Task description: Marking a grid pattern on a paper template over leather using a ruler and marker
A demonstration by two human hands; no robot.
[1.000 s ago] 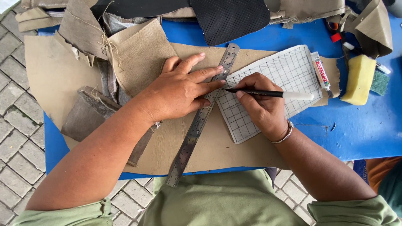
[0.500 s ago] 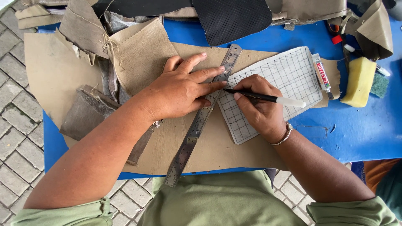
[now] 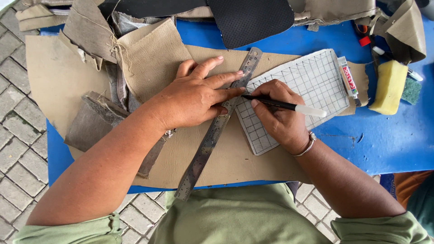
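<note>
A blue table (image 3: 389,149) stands on grey paving-stone floor (image 3: 18,149) in daylight.

We see a metal ruler (image 3: 217,131), dull grey steel w/ a worn, slightly blotchy finish, low sheen. Under it a tan leather sheet (image 3: 235,158): matt, smooth, fine grain. Other leather scraps (image 3: 90,31) show a rougher, suede-like back, frayed threads at edges. The white gridded piece (image 3: 303,86) looks like thin card or leatherette, matt, inked lines. Pen (image 3: 285,105): black plastic barrel, semi-gloss, w/ white plastic end. Black piece (image 3: 253,18) at top is perforated, matt, prob. synthetic. Yellow sponge (image 3: 389,88): porous foam, green scouring pad (image 3: 412,90) rough. Table (image 3: 384,140) is blue, smooth, scuffed. Wrist bangle (image 3: 307,147): shiny metal.
</note>
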